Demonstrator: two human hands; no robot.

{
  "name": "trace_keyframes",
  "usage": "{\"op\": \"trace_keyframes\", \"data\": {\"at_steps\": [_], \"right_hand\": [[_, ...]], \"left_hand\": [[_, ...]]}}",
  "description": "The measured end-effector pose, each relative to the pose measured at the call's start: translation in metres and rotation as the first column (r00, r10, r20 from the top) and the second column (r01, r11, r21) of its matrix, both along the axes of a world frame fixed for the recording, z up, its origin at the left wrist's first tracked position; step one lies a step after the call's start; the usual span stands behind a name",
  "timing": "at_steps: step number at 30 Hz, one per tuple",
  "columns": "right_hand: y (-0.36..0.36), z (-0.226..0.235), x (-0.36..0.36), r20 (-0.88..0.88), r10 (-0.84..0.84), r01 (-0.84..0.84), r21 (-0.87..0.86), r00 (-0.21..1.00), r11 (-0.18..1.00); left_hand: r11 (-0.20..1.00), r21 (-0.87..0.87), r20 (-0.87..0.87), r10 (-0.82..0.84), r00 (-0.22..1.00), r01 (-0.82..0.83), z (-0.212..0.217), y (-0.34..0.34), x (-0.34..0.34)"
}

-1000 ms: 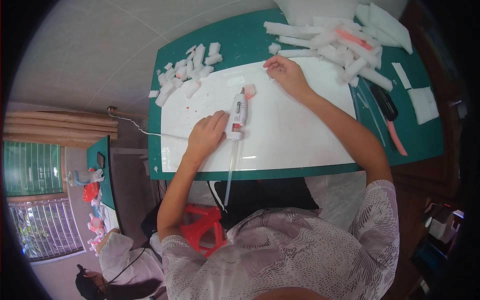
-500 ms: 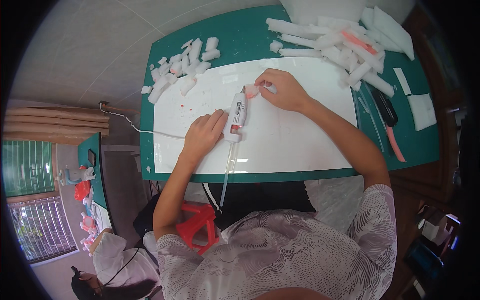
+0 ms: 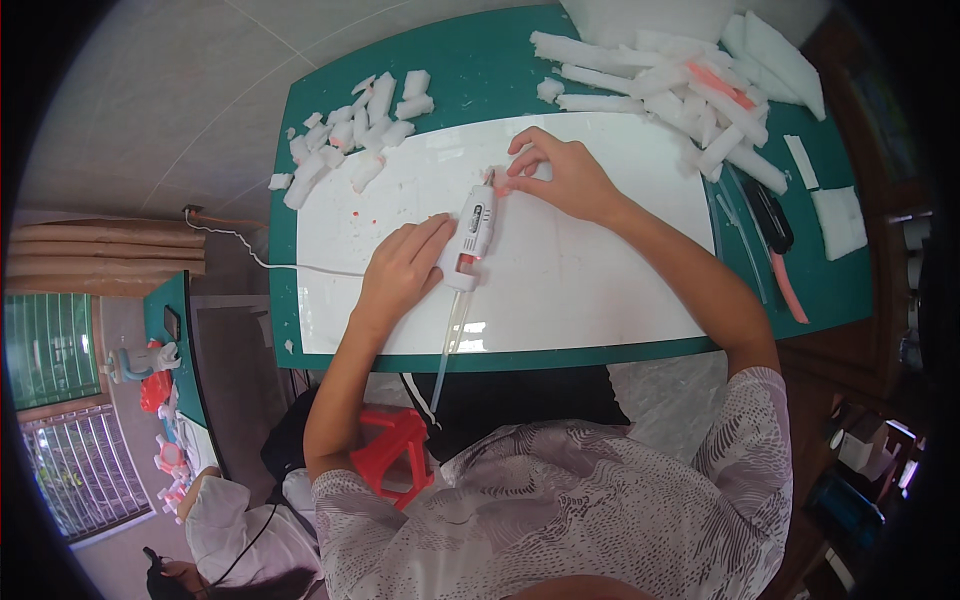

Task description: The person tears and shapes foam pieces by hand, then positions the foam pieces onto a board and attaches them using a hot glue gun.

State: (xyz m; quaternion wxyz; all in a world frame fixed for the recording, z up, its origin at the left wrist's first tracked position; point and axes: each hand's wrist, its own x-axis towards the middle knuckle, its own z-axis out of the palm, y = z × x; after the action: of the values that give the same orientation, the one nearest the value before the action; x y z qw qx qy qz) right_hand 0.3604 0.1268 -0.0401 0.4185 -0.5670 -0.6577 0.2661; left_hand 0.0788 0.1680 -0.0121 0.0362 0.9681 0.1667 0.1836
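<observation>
A white hot glue gun (image 3: 477,225) lies on its side over the white sheet (image 3: 590,280), a clear glue stick (image 3: 447,350) trailing from its back toward me. My left hand (image 3: 400,270) is closed around the handle side, which its fingers hide. At the nozzle sits a small pinkish-white scrap of foam (image 3: 501,182). My right hand (image 3: 560,178) is just right of it, thumb tip touching or almost touching the scrap. Its fingers are curved and parted from the thumb, with nothing visible between them.
Short white foam pieces (image 3: 345,130) lie at the far left of the green table (image 3: 480,70). Longer foam strips (image 3: 690,95) are heaped far right. A black-handled tool (image 3: 768,215) and foam slab (image 3: 838,222) lie right. A white cord (image 3: 255,255) runs left. Another person (image 3: 240,530) sits lower left.
My right hand has loosened: its fingers have parted from the thumb, and the white bit they pinched no longer shows there. The glue gun stays by the scrap in my left hand.
</observation>
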Motion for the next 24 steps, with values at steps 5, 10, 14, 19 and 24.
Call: {"op": "trace_keyframes", "data": {"at_steps": [5,10,14,19,24], "right_hand": [[0.000,-0.001,0.002,-0.017,-0.010,0.010,-0.020,1.000,1.000],[-0.001,0.002,0.001,0.004,0.004,-0.004,-0.003,1.000,1.000],[0.000,-0.001,0.002,0.014,0.007,-0.007,0.001,1.000,1.000],[0.003,-0.001,0.001,-0.026,0.018,-0.019,-0.022,0.999,1.000],[0.001,0.000,0.002,-0.040,0.029,-0.031,-0.033,0.999,0.999]], "left_hand": [[0.967,-0.256,-0.017,0.004,1.000,-0.008,0.009,0.006,-0.004],[0.882,-0.469,-0.055,0.020,0.998,-0.043,0.021,0.006,-0.007],[0.866,-0.498,-0.054,0.030,0.998,-0.053,0.023,0.003,-0.010],[0.810,-0.573,-0.070,0.106,0.992,-0.127,0.025,-0.001,-0.021],[0.831,-0.545,-0.113,0.060,0.992,-0.112,0.027,0.001,-0.018]]}}
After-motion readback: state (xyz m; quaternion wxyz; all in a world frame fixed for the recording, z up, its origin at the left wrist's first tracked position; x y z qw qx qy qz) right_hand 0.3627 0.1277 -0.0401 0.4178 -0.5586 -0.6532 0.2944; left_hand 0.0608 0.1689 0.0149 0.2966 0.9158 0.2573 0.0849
